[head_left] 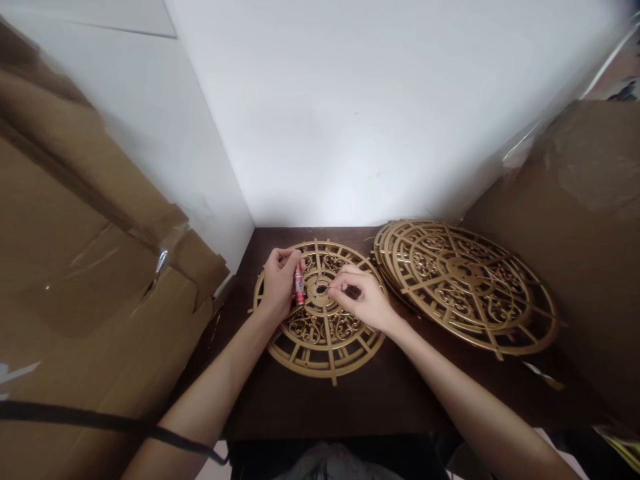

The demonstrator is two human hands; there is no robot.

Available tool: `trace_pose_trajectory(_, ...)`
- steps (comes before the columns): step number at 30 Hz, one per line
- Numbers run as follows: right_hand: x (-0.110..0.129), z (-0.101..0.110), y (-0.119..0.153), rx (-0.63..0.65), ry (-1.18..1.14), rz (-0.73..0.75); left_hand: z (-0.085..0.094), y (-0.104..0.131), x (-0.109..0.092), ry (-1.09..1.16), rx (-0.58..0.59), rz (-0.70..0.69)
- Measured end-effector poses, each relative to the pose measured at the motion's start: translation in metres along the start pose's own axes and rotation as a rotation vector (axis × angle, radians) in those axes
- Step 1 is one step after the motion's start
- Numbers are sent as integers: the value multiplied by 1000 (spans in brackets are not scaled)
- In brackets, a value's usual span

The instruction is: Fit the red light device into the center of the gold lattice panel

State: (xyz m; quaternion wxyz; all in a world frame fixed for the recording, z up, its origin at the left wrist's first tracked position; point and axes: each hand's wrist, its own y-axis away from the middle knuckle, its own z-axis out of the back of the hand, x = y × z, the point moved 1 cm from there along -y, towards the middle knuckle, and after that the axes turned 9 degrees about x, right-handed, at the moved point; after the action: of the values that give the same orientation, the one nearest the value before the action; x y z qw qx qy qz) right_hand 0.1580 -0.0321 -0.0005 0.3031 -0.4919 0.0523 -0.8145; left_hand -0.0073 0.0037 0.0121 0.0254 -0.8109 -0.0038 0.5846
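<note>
A round gold openwork disc (333,357) lies flat on the dark table, under both hands. My left hand (281,280) is over its left part, fingers closed around a small red and white tube (299,287) that points down toward the disc. Just right of the disc's hub, my right hand (361,297) has its thumb and index finger pinched together. Whatever may be between those fingertips is too small to make out. The fingertips are beside the small dark hole at the hub.
Several similar gold discs (480,287) are stacked, tilted, at the right of the dark table (345,410). Cardboard stands at the left (90,267) and right (575,200). A white wall (350,113) rises behind. A black strap (100,420) crosses the lower left.
</note>
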Motion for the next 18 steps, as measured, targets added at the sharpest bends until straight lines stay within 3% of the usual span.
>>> trace_pose_trajectory(13,-11,6,1,-18,-600,-181,7,-3,-11,41,-215,-19)
trace_pose_trajectory(16,-12,7,2,-21,-629,-167,10,-6,-17,154,-205,-29)
trace_pose_trajectory(18,-8,6,2,8,-524,-141,12,-8,-19,213,-194,-3)
